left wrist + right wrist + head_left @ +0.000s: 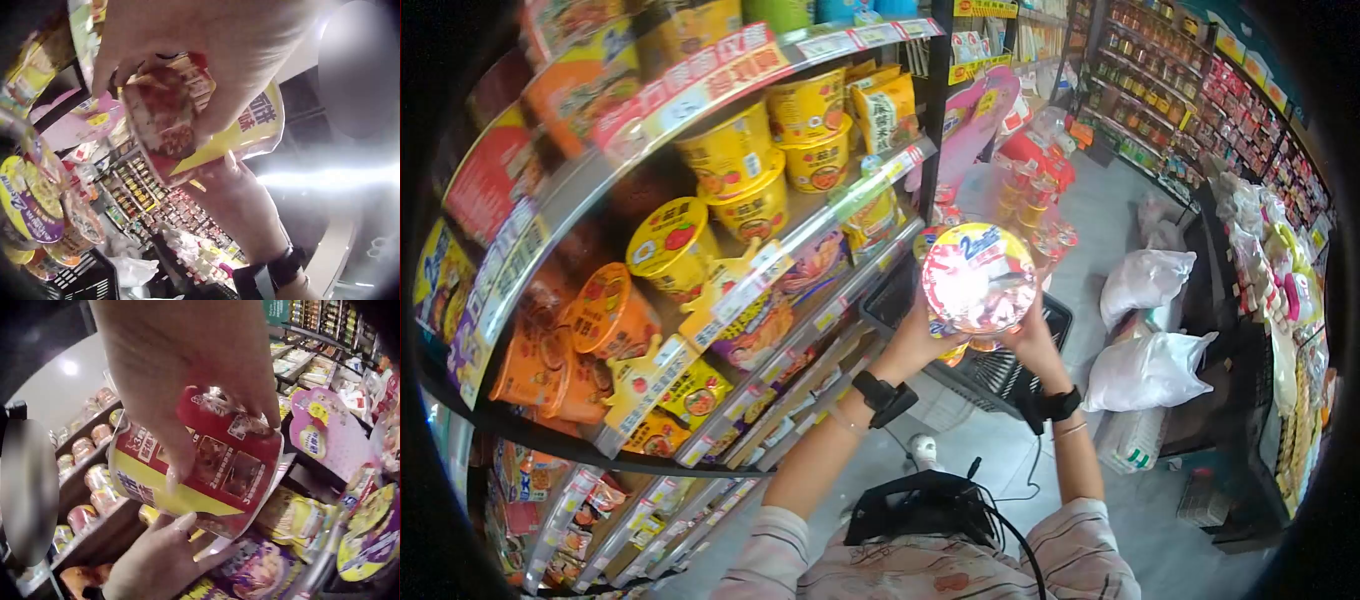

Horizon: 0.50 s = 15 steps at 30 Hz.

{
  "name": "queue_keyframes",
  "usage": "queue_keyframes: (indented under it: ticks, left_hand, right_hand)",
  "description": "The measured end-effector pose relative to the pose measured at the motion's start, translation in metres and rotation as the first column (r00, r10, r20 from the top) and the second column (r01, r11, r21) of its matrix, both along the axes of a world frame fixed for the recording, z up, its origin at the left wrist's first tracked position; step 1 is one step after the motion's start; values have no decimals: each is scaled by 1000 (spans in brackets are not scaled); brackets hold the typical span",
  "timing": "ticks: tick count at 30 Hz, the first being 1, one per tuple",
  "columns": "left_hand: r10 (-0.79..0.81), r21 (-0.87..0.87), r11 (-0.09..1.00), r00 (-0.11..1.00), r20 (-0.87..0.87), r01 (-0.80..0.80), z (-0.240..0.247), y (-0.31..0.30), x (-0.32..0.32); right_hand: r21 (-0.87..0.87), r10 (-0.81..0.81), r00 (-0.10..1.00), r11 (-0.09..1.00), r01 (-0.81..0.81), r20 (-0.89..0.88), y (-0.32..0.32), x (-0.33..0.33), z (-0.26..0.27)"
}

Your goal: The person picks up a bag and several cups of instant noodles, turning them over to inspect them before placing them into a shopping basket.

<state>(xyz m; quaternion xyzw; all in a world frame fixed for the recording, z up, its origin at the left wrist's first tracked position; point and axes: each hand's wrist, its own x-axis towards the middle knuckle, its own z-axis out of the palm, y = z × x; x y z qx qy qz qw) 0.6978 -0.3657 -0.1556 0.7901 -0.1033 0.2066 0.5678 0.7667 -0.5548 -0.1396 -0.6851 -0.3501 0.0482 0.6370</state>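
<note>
Both hands hold a large instant noodle tub [978, 285] in front of the body, its shiny lid turned up toward the head camera. My left hand [912, 338] grips its left side and my right hand [1032, 338] its right side. In the right wrist view the tub's wall [215, 469] is red with a yellow band and small pictures, and the right thumb lies across it. The left fingers [181, 524] touch the lower part there. Below the tub is a black slatted basket [1055, 318], partly hidden by the tub and hands.
At left, a curved shelf holds yellow noodle tubs [745, 205], orange tubs [612, 310] and noodle packets [755, 325]. White plastic bags [1150, 370] stand at right beside a dark display [1250, 400]. A pink display board [980, 120] and red-lidded jars [1030, 185] are ahead.
</note>
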Motion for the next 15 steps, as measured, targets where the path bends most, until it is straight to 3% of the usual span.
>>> queue_keyframes:
  ticks: [4, 7, 8, 11, 15]
  left_hand:
    - [34, -47, 998, 994, -104, -39, -40, 0, 48]
    - [-20, -277, 961, 989, -146, -21, -46, -4, 71]
    - [38, -163, 984, 978, -203, -72, -50, 0, 79]
    - [94, -33, 994, 970, -225, -104, -64, 9, 106]
    - [49, -74, 995, 964, -263, -71, -63, 6, 129]
  right_hand:
    - [98, 102, 985, 991, -88, -141, 7, 53, -61]
    - [81, 110, 979, 992, -97, -170, 13, 82, -84]
    - [70, 112, 975, 992, -100, -192, 15, 92, -89]
    - [73, 115, 955, 992, -98, -274, 19, 112, -91]
    - [88, 141, 937, 989, -119, -320, 17, 138, -110]
